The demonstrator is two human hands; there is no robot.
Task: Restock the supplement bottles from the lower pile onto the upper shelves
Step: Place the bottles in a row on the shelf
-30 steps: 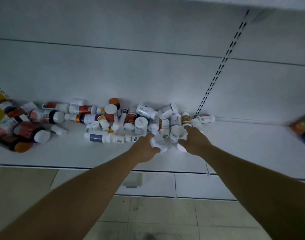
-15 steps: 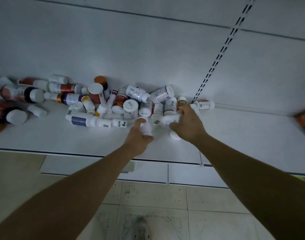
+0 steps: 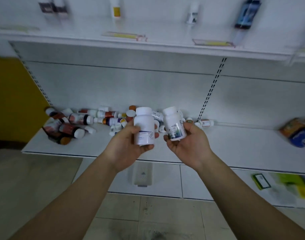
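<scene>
My left hand [image 3: 129, 144] grips a white bottle with a purple-edged label [image 3: 144, 126], upright and lifted off the shelf. My right hand [image 3: 189, 142] holds a second white bottle with a dark green label [image 3: 174, 125], tilted slightly left. Both bottles hang in front of the pile of supplement bottles [image 3: 84, 122], which lies scattered on the lower shelf [image 3: 234, 144] against the back panel. Above runs the upper shelf [image 3: 148, 47], with a few bottles [image 3: 116, 8] standing far apart on it.
A yellow panel [image 3: 13, 101] bounds the shelf at the left. An orange and blue packet [image 3: 298, 134] lies at the shelf's right end. Green and yellow boxes [image 3: 285, 184] sit low at the right. Price tag holders [image 3: 125, 35] line the upper shelf's edge. Tiled floor is below.
Both hands have lifted out of the pile, each with a white bottle, and turned palm up. My view has tilted upward, so the upper shelf has come into sight.
</scene>
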